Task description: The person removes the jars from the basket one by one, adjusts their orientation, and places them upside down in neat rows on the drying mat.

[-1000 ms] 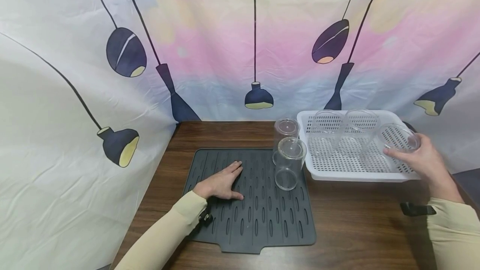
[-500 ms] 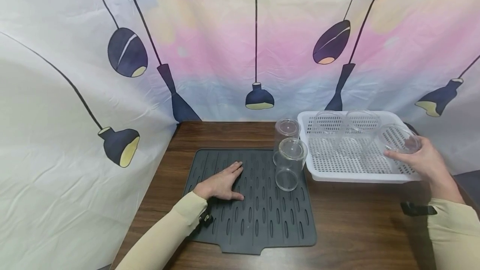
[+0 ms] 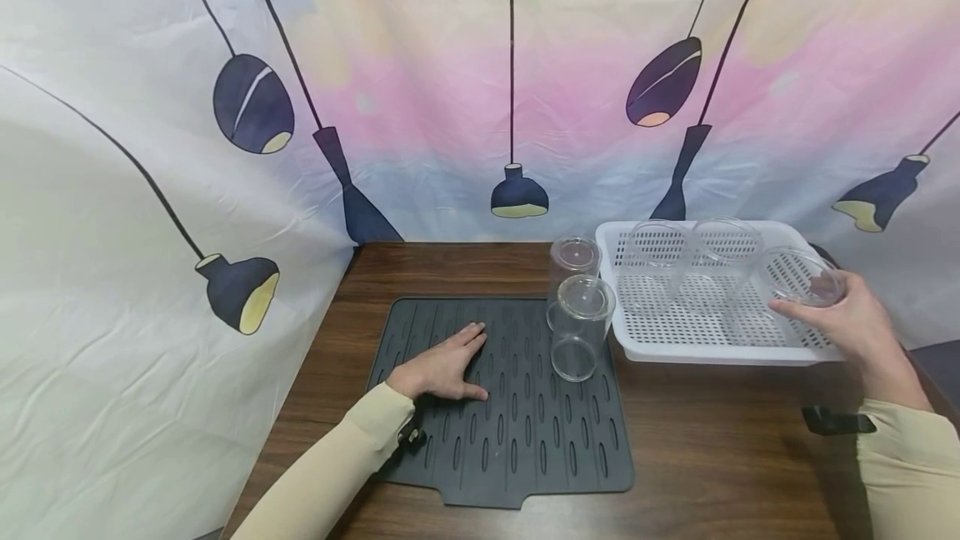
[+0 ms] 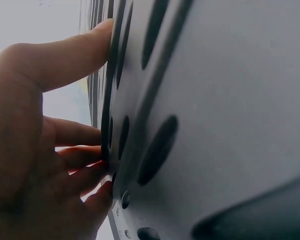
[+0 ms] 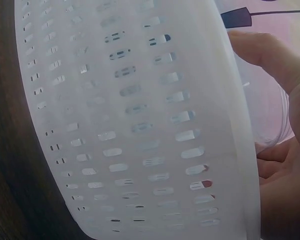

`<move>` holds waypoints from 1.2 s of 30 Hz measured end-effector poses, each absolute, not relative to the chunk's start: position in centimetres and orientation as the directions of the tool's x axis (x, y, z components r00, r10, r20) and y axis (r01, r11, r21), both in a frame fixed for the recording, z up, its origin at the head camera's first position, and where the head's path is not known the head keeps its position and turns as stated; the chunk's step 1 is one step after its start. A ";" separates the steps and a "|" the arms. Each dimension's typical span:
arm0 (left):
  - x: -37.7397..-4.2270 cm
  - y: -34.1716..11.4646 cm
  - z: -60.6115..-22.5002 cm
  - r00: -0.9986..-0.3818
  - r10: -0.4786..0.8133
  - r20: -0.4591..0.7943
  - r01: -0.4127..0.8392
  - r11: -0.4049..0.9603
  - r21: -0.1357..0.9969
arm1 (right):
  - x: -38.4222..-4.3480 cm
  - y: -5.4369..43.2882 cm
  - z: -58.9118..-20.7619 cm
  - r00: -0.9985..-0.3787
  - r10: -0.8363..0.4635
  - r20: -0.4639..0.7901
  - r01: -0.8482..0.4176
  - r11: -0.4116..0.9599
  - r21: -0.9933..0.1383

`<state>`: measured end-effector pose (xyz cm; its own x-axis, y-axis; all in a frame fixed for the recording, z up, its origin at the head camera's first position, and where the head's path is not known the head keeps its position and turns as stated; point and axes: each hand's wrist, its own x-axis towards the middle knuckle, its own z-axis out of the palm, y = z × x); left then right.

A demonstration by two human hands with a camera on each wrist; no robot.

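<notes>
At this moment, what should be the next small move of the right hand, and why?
Probably lift the held glass straight up from the white basket: the right hand grips it near its top, it sits within the basket walls, and the gray mat has bare space beside its two standing glasses.

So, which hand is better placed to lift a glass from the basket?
Probably the right hand: it grips a glass in the white basket, while the left hand rests on the dark mat.

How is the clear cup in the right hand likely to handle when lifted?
The clear cup looks stiff, showing no visible bend where the right hand grips it. Smooth-looking and transparent, it may be slippery and, if glass, fragile.
</notes>
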<state>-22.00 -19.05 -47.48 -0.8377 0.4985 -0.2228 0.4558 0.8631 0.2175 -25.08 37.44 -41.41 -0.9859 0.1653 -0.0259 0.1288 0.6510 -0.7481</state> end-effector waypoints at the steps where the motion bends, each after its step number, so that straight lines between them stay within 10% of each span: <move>1: -22.0 -19.1 -47.5 -0.838 0.499 -0.222 0.456 0.863 0.218 | -25.1 37.5 -41.5 -0.985 0.169 -0.022 0.128 0.651 -0.748; 36: -21.9 -19.2 -47.6 -0.840 0.499 -0.213 0.456 0.862 0.223 | -24.2 35.6 -39.2 -0.931 0.266 0.251 0.028 0.737 -0.676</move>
<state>-21.94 -19.17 -47.55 -0.8398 0.4994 -0.2132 0.4558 0.8617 0.2228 -24.16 35.62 -39.18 -0.9305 0.2663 0.2514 0.0283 0.7366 -0.6757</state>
